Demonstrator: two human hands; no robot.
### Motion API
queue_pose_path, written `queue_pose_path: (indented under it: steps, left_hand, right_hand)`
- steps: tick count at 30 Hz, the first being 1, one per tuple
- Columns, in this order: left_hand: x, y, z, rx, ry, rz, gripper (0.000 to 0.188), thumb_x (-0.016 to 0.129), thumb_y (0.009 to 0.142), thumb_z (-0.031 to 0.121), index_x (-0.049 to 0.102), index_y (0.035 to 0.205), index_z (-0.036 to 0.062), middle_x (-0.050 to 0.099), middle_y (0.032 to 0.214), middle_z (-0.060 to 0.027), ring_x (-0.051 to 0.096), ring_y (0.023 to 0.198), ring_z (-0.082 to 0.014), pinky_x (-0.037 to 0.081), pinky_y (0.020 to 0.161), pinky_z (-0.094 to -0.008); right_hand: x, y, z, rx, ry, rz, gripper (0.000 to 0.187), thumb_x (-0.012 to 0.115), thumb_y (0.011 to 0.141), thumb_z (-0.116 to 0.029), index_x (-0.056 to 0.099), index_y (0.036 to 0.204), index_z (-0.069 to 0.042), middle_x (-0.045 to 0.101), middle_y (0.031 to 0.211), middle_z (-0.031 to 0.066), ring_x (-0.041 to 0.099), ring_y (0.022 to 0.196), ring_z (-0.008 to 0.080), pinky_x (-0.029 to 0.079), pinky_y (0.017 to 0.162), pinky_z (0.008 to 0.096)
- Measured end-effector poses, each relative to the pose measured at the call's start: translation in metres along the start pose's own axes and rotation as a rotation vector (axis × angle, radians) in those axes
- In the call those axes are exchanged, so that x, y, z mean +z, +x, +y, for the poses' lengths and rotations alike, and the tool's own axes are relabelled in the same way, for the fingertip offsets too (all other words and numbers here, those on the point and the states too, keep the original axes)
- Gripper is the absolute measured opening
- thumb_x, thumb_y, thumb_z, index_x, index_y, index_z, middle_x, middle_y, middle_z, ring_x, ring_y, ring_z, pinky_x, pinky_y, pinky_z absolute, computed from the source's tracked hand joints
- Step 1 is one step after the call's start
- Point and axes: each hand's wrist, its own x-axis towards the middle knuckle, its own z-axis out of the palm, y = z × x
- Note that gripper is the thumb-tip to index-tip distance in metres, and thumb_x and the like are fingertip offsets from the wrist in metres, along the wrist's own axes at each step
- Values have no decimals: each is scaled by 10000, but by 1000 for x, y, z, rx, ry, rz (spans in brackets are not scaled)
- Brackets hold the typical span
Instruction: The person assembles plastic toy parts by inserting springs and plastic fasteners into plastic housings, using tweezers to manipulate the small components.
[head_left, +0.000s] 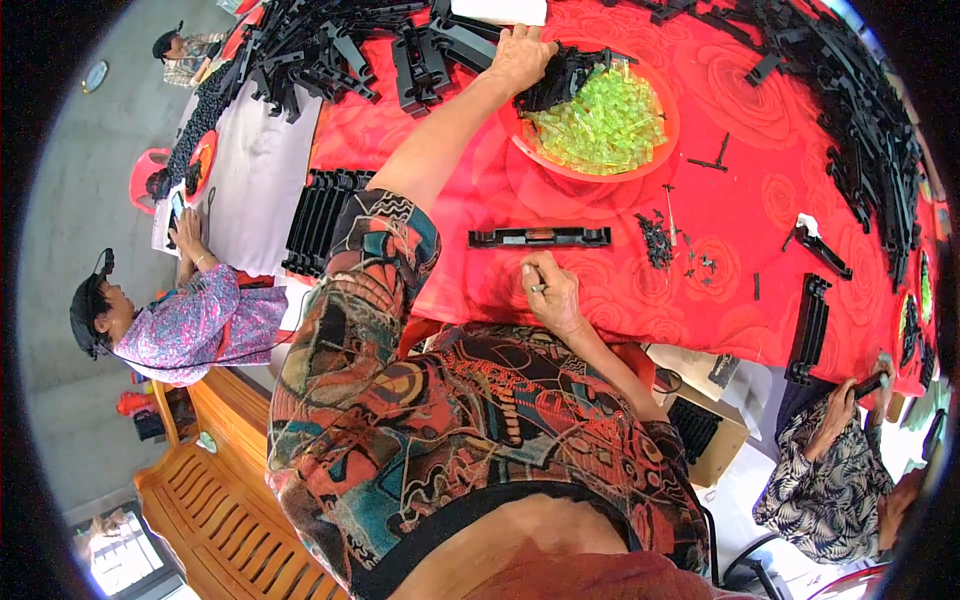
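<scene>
My left hand [523,58] reaches to the far side of the table, at the upper left rim of a red basin [668,135]. Its fingers bend down beside small black plastic parts [560,82] heaped in that basin; the fingertips are hidden, so what they grip does not show. Translucent yellow-green plastic pieces [600,125] fill the rest of the basin. Closer in, my right hand [552,295] is closed around a small grey rod-like piece [539,288], mostly covered by the fingers. Just beyond it lies a long black plastic holder [540,237] with an orange-brown strip in its middle.
A red rose-patterned cloth [740,310] covers the table. Black plastic housings pile up at the far left [340,55] and right [860,130]; a row of black holders [320,220] lies left. Tiny black bits [655,240] lie beside a thin tool [671,212]. Other people [190,320] sit nearby.
</scene>
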Motion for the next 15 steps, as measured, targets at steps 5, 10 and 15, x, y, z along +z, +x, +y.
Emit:
queue_pose_path:
  steps: [5, 10, 15]
  left_hand:
    - [-6, -7, -4, -124, -289, 162, 148, 596, 749, 172, 648, 881, 130, 615, 882, -139, 595, 857, -323, 463, 721, -444]
    - [-68, -51, 25, -416, -972, 324, 191, 617, 782, 200, 627, 863, 27, 628, 741, -174, 623, 720, -340, 480, 634, -400]
    - [-109, -155, 83, -493, -1454, -20, 143, 608, 825, 96, 633, 924, -3, 614, 682, -31, 547, 615, -74, 455, 556, -251]
  right_hand:
    - [-1, 1, -3, 13, 45, -5, 60, 532, 856, -97, 516, 878, -44, 520, 644, 159, 572, 558, 335, 429, 483, 386]
    - [-4, 2, -2, 58, 43, 7, 61, 530, 859, -101, 525, 876, -43, 513, 635, 151, 561, 534, 287, 425, 486, 359]
    - [-8, -7, 4, 34, 103, 212, 138, 588, 809, -27, 572, 944, -44, 536, 662, 58, 502, 543, 112, 409, 493, 277]
